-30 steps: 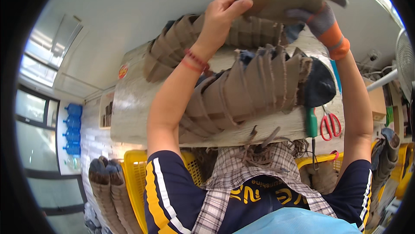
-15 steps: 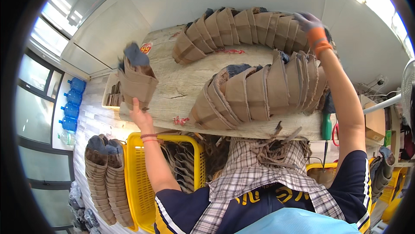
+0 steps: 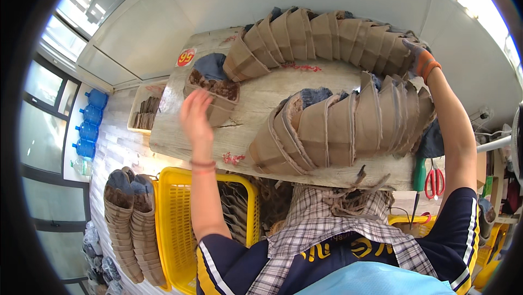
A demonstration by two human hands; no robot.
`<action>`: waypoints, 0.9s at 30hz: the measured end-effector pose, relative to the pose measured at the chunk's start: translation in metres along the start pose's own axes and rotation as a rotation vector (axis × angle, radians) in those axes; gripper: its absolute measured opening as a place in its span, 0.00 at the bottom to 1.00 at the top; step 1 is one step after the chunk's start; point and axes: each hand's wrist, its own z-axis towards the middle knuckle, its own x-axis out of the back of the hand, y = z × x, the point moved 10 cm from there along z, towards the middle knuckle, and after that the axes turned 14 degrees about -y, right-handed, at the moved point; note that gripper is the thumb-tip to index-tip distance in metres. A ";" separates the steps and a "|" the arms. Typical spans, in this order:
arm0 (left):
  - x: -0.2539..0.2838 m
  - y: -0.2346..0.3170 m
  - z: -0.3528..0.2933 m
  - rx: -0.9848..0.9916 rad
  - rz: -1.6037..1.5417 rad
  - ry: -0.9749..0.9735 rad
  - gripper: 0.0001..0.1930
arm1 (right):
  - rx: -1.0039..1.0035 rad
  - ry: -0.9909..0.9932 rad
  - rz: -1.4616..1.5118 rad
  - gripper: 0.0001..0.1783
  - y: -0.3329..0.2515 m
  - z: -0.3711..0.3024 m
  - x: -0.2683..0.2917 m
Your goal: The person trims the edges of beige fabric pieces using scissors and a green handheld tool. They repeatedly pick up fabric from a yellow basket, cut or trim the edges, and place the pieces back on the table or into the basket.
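A single brown, fur-lined boot upper (image 3: 220,98) with a blue-grey tongue stands near the table's left end, beside the left end of a long curved row of nested boot uppers (image 3: 297,36). My bare left hand (image 3: 196,112) is at its near left side, fingers stretched out and somewhat blurred. Over at the row's right end, my right hand (image 3: 420,59), in a grey glove with an orange cuff, grips the last uppers; some of its fingers are hidden. A second, shorter nested stack of uppers (image 3: 340,126) lies closer to me.
The wooden table (image 3: 174,126) meets a white wall. Yellow baskets (image 3: 177,208) stand below its front edge, with two stacks of uppers (image 3: 120,218) to their left. A green-handled screwdriver (image 3: 419,175) and red scissors (image 3: 435,180) hang at the right. Blue water bottles (image 3: 87,131) line the far left.
The single upper has come down from the left onto the table, beside the far row, and my left hand's fingers have loosened from it. My right hand has moved to the row's right end.
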 end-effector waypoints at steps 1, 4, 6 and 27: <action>-0.040 -0.014 0.023 0.050 -0.156 -0.150 0.19 | 0.006 0.051 -0.034 0.43 -0.004 0.010 0.008; -0.052 -0.102 0.085 0.414 -0.032 0.062 0.17 | 0.057 -0.114 0.068 0.42 -0.006 0.039 0.027; -0.045 -0.114 0.099 0.488 -0.062 0.167 0.16 | 0.072 -0.161 0.003 0.40 -0.014 0.028 -0.038; -0.144 -0.128 0.187 0.618 -0.261 -0.571 0.21 | 0.207 -0.334 -0.153 0.25 -0.032 0.091 -0.063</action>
